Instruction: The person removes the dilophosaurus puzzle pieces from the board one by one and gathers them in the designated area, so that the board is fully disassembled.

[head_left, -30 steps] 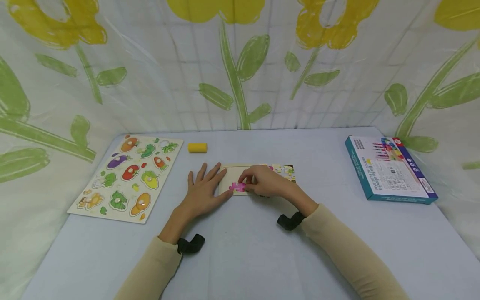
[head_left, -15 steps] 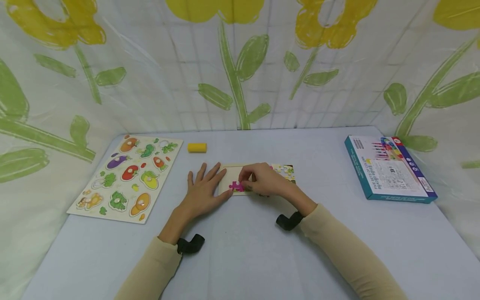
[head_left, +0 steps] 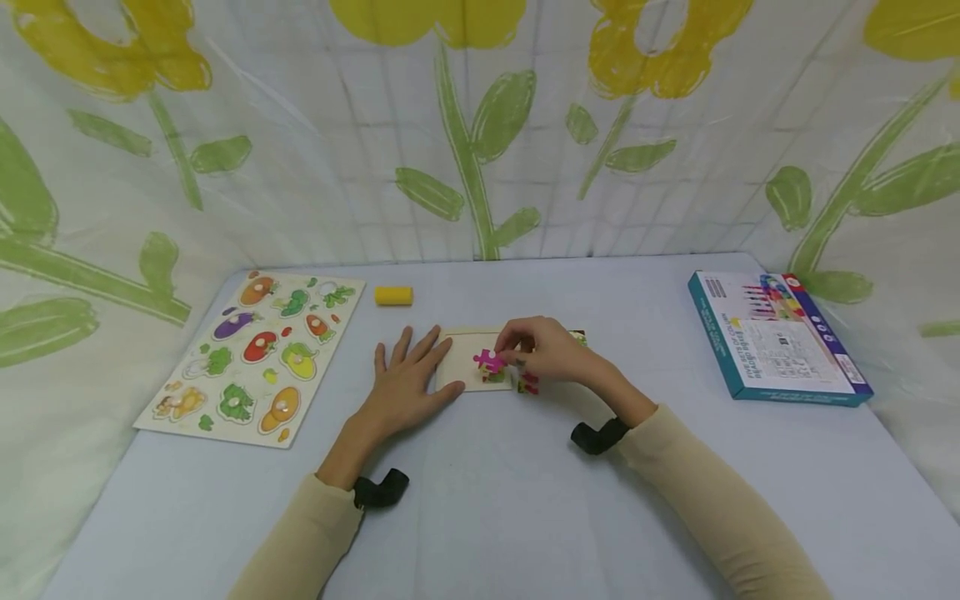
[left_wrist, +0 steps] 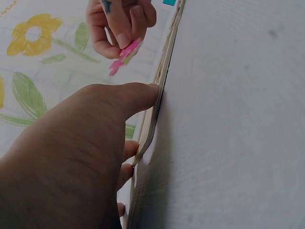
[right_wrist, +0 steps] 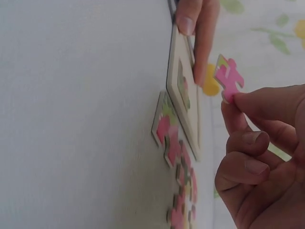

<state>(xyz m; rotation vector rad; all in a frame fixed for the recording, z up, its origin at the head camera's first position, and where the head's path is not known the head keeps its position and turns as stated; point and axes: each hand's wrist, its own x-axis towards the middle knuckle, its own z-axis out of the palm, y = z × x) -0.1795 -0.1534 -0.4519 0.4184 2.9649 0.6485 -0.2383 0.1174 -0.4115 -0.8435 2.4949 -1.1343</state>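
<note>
My right hand (head_left: 551, 348) pinches a pink jigsaw piece (right_wrist: 228, 78) between thumb and index finger, holding it raised over a shallow wooden puzzle tray (head_left: 457, 362). The piece (left_wrist: 126, 56) is tilted in the left wrist view. Fingers spread, my left hand (head_left: 407, 387) rests at the tray's left end, its thumb on the near edge. One more jigsaw piece (right_wrist: 183, 87) lies inside the tray. Several loose pieces (right_wrist: 167, 126) with pink and green print lie along the tray's right side, partly hidden by my right hand in the head view.
A vegetable peg board (head_left: 258, 358) lies to the left. Behind the tray is a yellow cylinder-like block (head_left: 393, 296). At the right sits a flat teal-edged box (head_left: 780, 337). A flower-printed curtain (head_left: 315, 150) hangs along the table's back edge.
My right hand has lifted the pink jigsaw piece from the tray's lower part, moving slightly up and right. A piece beneath now shows in the tray. The left hand has stayed put.
</note>
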